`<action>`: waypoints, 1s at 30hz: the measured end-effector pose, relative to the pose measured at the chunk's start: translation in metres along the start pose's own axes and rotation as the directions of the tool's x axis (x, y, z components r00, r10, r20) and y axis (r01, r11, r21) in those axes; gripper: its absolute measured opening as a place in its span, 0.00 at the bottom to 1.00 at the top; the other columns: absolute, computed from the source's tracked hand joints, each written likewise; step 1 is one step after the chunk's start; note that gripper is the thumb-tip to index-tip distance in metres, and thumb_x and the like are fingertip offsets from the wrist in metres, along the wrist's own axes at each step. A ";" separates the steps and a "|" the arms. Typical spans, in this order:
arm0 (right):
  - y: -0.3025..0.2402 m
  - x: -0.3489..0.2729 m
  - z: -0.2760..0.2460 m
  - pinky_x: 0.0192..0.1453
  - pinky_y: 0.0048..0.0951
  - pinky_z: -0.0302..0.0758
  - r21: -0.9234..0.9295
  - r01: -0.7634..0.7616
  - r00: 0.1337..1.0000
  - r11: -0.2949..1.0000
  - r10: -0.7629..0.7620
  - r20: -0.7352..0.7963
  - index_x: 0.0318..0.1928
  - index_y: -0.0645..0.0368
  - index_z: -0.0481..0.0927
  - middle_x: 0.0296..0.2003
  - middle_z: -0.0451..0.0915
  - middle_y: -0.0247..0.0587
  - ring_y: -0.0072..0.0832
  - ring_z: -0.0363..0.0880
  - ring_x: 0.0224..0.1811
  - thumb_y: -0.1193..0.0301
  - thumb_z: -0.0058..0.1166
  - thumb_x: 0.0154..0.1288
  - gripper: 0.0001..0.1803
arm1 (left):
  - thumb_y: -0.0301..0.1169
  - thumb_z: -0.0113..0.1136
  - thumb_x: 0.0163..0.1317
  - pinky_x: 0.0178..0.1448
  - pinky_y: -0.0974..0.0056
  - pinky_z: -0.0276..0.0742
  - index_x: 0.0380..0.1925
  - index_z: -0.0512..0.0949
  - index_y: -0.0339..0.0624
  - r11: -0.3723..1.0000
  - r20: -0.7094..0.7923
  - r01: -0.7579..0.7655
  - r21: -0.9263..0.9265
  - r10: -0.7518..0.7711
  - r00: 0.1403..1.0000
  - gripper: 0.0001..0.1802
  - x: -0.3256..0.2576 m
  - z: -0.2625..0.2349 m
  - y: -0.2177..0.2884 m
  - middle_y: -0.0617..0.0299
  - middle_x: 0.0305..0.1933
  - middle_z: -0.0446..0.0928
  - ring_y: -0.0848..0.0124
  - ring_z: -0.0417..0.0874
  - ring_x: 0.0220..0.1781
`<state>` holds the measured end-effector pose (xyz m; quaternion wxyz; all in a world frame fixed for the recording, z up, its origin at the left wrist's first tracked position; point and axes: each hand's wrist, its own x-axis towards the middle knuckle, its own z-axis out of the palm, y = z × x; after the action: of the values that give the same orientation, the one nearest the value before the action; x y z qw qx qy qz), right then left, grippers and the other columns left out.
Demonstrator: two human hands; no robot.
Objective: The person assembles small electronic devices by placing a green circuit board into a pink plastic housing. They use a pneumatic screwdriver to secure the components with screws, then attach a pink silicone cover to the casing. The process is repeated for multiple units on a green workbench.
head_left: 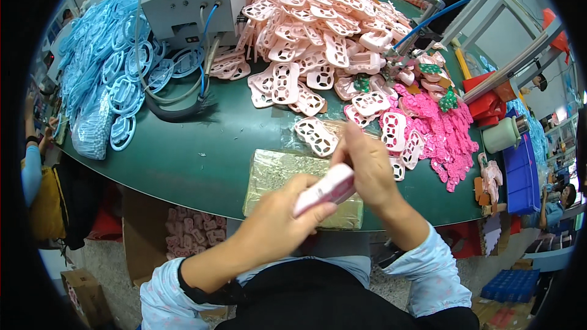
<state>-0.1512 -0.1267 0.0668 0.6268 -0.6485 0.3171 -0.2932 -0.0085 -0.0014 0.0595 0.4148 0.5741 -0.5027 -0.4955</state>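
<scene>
My left hand is closed around a pale pink controller-shaped plastic case, held tilted above the table. A darker pink part shows along its far edge. My right hand is up against the far right end of that case, its fingers partly hidden and a little blurred. Below both hands lies a flat block wrapped in yellowish clear film. Just beyond it are loose pale pink controller-shaped shells with round and cross-shaped cutouts.
A tall heap of pale pink shells covers the back of the green table. Bright pink button pieces lie at the right, near a blue bin. Blue plastic parts and a grey machine box stand at the left.
</scene>
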 end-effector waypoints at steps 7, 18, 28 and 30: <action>-0.004 -0.030 -0.020 0.50 0.36 0.81 -0.421 0.755 0.656 0.503 -0.592 0.468 0.52 0.59 0.80 0.48 0.82 0.45 0.39 0.83 0.51 0.71 0.73 0.49 0.28 | 0.50 0.42 0.76 0.13 0.74 0.71 0.49 0.72 0.29 0.303 0.762 0.715 -0.630 0.063 0.645 0.29 0.020 -0.042 -0.015 0.46 0.31 0.83 0.67 0.81 0.16; 0.055 -0.044 -0.021 0.43 0.36 0.81 -0.543 0.553 0.833 0.632 -0.423 0.356 0.50 0.60 0.80 0.40 0.84 0.46 0.42 0.84 0.39 0.72 0.69 0.53 0.23 | 0.27 0.67 0.56 0.45 0.57 0.79 0.49 0.76 0.32 0.597 0.082 -0.465 0.654 0.555 0.828 0.21 -0.001 -0.001 -0.039 0.49 0.43 0.80 0.54 0.83 0.40; -0.008 -0.029 -0.048 0.55 0.36 0.79 -0.708 0.604 0.745 0.366 -0.574 0.340 0.61 0.64 0.75 0.51 0.80 0.48 0.42 0.80 0.53 0.61 0.70 0.56 0.34 | 0.26 0.65 0.57 0.41 0.56 0.80 0.45 0.81 0.37 0.895 0.150 -0.235 0.378 0.191 0.970 0.15 0.020 -0.032 -0.021 0.49 0.39 0.81 0.51 0.83 0.35; -0.034 -0.015 -0.079 0.52 0.34 0.79 -0.719 0.575 0.528 0.391 -0.848 -0.039 0.57 0.71 0.72 0.48 0.79 0.50 0.36 0.79 0.50 0.68 0.55 0.69 0.23 | 0.30 0.65 0.59 0.54 0.55 0.75 0.47 0.82 0.39 0.878 0.196 -0.097 0.468 0.004 0.981 0.15 0.026 -0.039 -0.016 0.49 0.48 0.77 0.52 0.79 0.48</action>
<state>-0.2203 -0.1643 0.1044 0.0966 -0.8122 0.1974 -0.5405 0.0324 -0.0255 0.0466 0.2243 0.5952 -0.6608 -0.3984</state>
